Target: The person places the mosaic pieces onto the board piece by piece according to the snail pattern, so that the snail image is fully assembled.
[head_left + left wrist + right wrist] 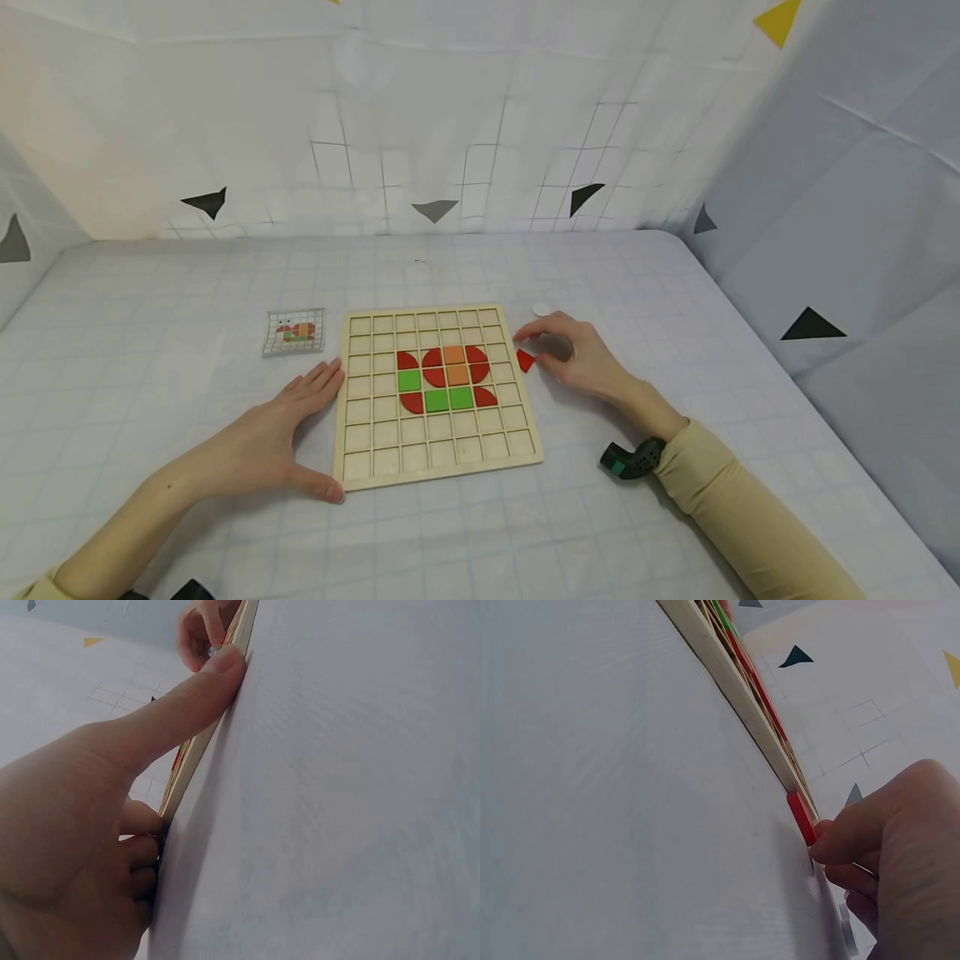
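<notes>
A square wooden grid board (375,460) lies on the table, with red rounded pieces, green squares and orange squares (454,356) set in its middle cells. My left hand (258,446) rests against the board's left side, thumb spread at the near corner and fingers along the edge. Beside the right edge, my right hand (581,358) pinches a small red piece (525,360) at its outer end. The right wrist view shows this red piece (801,817) tilted close to the board's side, partly covered by the fingertips.
A small pattern card (294,332) lies left of the board, showing a coloured figure on a grid. Just beyond my right hand is a white round piece (541,310). White cloth with dark triangles hangs behind the table and on both sides.
</notes>
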Demonstrator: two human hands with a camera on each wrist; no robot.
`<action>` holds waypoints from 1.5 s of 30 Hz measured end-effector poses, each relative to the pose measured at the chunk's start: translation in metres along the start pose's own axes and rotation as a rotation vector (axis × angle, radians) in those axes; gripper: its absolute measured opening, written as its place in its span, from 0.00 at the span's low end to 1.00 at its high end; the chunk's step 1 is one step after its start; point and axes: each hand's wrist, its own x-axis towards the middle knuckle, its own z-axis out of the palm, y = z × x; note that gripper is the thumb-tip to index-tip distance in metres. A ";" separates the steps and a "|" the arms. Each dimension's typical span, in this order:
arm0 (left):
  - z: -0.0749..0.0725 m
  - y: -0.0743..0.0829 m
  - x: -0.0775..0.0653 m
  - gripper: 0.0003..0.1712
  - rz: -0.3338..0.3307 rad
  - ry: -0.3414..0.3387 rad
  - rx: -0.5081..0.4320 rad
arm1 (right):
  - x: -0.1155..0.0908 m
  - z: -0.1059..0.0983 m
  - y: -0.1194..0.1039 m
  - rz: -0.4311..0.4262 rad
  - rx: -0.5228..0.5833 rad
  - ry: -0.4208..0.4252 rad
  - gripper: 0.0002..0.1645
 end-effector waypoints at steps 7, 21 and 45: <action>0.001 0.000 0.001 0.81 -0.011 -0.006 0.007 | 0.000 -0.001 0.000 -0.032 0.011 -0.012 0.26; 0.002 -0.001 0.002 0.82 -0.013 -0.006 0.007 | 0.001 0.001 -0.013 0.029 0.023 0.011 0.21; 0.002 -0.001 0.002 0.81 -0.016 -0.004 0.007 | 0.002 0.004 -0.002 0.219 -0.008 0.164 0.19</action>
